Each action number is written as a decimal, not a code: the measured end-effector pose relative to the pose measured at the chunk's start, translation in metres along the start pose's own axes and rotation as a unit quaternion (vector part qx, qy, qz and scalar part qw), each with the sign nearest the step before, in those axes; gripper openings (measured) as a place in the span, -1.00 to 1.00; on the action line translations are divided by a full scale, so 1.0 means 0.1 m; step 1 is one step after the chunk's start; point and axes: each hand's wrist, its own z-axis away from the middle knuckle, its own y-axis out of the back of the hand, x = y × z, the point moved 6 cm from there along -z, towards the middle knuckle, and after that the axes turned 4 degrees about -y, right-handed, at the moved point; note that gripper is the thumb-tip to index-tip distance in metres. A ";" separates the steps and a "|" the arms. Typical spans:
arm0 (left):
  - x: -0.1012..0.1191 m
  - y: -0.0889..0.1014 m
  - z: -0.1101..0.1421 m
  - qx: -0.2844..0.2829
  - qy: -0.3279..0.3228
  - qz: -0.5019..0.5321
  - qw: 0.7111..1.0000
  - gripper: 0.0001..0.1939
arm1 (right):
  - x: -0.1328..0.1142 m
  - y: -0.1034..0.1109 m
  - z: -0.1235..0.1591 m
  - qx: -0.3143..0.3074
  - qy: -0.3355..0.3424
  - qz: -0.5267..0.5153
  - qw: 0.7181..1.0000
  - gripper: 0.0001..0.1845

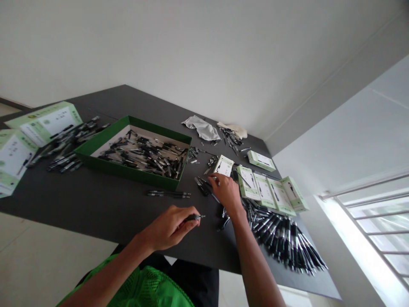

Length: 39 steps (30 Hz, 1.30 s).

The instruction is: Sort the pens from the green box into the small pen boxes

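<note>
Gripping a short black pen part (191, 218) in its closed fingers, the left hand (169, 228) sits near the front edge of the dark tabletop (111, 213). A little silver tip (202, 216) pokes out of the pen part. The right hand (225, 192) reaches toward the middle of the tabletop and bends down, with its fingers (214, 180) curled. It is just beside a small heap of black pen bits (203, 185) and a white and green card box (223, 166). You cannot tell if those fingers hold anything.

Near the right edge, a big fan of black pens (284, 238) lies spread out. A row of pale green boxes (265, 189) sits right next to it. Two black pens (168, 194) lie side by side, between the left hand and a big green tray (128, 168). The tray is full of pens and pen bits. By the left corner are loose pens (64, 145) and a large pale green box (43, 123). Near the far edge are a crumpled gray sheet (200, 128) and a cream cloth (233, 130).
</note>
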 end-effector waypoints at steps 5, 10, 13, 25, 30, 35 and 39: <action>-0.01 -0.03 0.03 -0.014 -0.011 -0.044 0.999 -0.49 | 0.17 0.17 -0.05 0.080 0.014 -0.052 0.995 -0.72; -0.02 -0.05 0.04 -0.022 -0.023 -0.071 0.997 -0.49 | 0.15 0.30 -0.19 0.114 0.065 -0.025 0.991 -0.73; 0.00 -0.05 0.03 -0.022 -0.033 -0.076 0.996 -0.47 | 0.04 0.25 -0.39 0.074 0.083 0.039 0.993 -0.72; 0.00 0.01 0.04 0.009 -0.031 -0.073 0.997 -0.43 | -0.08 -0.17 -0.97 -0.023 0.054 0.168 0.984 -0.83; 0.00 0.00 0.04 0.012 -0.025 -0.055 0.998 -0.51 | -0.11 -0.20 -1.00 -0.002 0.062 0.150 0.987 -0.85; -0.04 0.08 0.02 0.071 0.016 0.041 0.997 -0.61 | -0.18 -0.11 -0.94 0.034 0.105 0.059 0.992 -0.78; -0.10 0.18 0.03 0.165 0.069 0.085 0.980 -0.62 | -0.29 0.11 -0.78 0.049 0.172 -0.023 0.984 -0.84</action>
